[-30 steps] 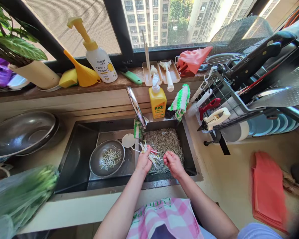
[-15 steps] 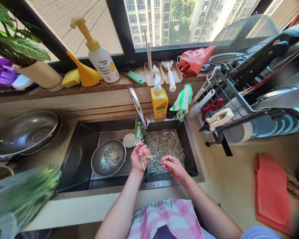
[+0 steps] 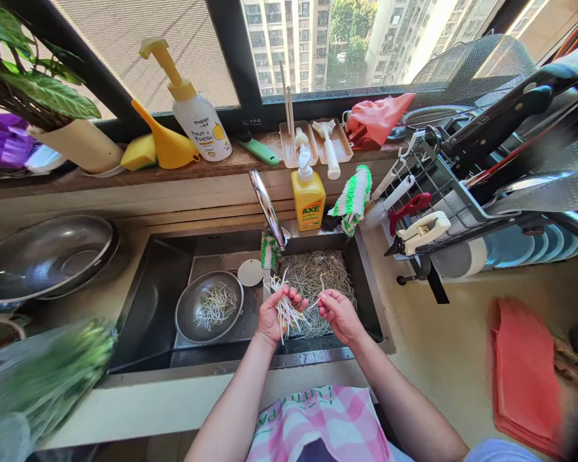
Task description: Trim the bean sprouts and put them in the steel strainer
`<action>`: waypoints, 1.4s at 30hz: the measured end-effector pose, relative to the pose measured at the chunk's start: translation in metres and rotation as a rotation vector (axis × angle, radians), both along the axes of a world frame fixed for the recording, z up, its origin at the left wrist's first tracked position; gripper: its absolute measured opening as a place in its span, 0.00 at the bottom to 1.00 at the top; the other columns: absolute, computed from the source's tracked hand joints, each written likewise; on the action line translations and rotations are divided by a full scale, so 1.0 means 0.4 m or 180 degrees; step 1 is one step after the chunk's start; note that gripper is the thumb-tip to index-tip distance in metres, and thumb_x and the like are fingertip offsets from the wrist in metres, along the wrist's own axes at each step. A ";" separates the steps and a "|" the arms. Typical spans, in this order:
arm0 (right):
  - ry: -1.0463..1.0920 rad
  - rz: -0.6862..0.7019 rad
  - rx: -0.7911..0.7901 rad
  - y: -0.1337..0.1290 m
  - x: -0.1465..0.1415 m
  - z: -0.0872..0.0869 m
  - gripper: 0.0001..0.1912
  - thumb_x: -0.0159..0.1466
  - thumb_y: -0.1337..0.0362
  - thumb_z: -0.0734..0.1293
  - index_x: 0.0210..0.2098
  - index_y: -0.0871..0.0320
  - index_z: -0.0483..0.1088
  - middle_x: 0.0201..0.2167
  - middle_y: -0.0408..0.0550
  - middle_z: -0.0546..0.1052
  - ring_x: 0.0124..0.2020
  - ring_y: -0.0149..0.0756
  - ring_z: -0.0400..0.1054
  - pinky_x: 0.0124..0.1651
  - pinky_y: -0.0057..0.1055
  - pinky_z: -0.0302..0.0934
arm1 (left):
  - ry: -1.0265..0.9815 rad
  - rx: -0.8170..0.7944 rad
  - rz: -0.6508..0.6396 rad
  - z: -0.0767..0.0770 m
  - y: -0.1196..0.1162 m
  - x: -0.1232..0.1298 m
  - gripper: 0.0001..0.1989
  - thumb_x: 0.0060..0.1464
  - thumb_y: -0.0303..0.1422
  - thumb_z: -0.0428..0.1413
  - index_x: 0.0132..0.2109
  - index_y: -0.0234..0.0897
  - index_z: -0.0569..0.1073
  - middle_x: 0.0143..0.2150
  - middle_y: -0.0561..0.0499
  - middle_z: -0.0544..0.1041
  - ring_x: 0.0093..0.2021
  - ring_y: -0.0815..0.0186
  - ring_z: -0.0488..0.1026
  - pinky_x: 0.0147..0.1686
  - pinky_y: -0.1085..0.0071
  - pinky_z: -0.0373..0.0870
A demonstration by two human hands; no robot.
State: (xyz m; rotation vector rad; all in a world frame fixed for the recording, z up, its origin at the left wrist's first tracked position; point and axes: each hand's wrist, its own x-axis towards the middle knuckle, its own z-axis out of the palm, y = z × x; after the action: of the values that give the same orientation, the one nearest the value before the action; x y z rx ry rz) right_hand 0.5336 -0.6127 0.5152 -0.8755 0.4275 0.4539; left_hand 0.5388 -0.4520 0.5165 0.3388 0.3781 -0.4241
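Note:
Over the sink's right side, my left hand (image 3: 272, 316) is closed around a loose bunch of white bean sprouts (image 3: 288, 312), their ends sticking out past the fingers. Just to its right, my right hand (image 3: 340, 316) pinches a single bean sprout (image 3: 322, 282) between thumb and fingertips. Beneath both hands a thick mass of bean sprouts (image 3: 325, 273) fills the right part of the sink. To the left, a round metal bowl (image 3: 182, 314) holds a small heap of bean sprouts (image 3: 216, 306).
The faucet (image 3: 267, 208) curves over the sink (image 3: 168, 256). Behind it stands a yellow soap bottle (image 3: 309, 200). A dish rack (image 3: 443, 199) with knives stands at right. A wok (image 3: 43, 256) and bagged greens (image 3: 62, 366) lie left, a red cloth (image 3: 523, 378) right.
My left hand has turned and loosened, so more of the sprout bunch shows. My right hand now pinches a sprout near the left hand's fingertips.

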 end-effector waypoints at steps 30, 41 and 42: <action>-0.2328 0.1645 -0.3129 -0.005 0.040 -0.025 0.06 0.50 0.71 0.62 0.19 0.59 0.67 0.17 0.40 0.68 0.19 0.25 0.56 0.23 0.22 0.46 | 0.0548 0.1437 -0.0379 -0.015 -0.057 0.030 0.08 0.41 0.23 0.59 0.32 0.30 0.71 0.29 0.48 0.76 0.28 0.68 0.73 0.28 0.72 0.71; -0.1658 0.0915 -0.2752 0.016 0.045 -0.048 0.03 0.49 0.69 0.61 0.20 0.58 0.63 0.17 0.39 0.66 0.19 0.26 0.55 0.23 0.23 0.47 | 0.0908 0.1060 -0.0139 -0.014 -0.055 0.046 0.03 0.46 0.25 0.56 0.31 0.30 0.70 0.29 0.48 0.76 0.30 0.66 0.74 0.35 0.65 0.71; -0.1394 0.0654 -0.2416 0.013 0.045 -0.047 0.03 0.50 0.67 0.61 0.21 0.58 0.63 0.19 0.40 0.66 0.20 0.26 0.56 0.24 0.24 0.48 | 0.0951 0.0915 -0.0106 -0.013 -0.051 0.050 0.02 0.47 0.26 0.55 0.32 0.30 0.70 0.30 0.48 0.76 0.32 0.66 0.74 0.38 0.63 0.70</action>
State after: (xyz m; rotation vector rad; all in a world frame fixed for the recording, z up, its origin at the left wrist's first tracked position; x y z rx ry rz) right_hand 0.5515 -0.6074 0.4963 -1.7241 0.0898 0.2665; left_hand 0.5587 -0.4722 0.5114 0.5644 0.7293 -0.4547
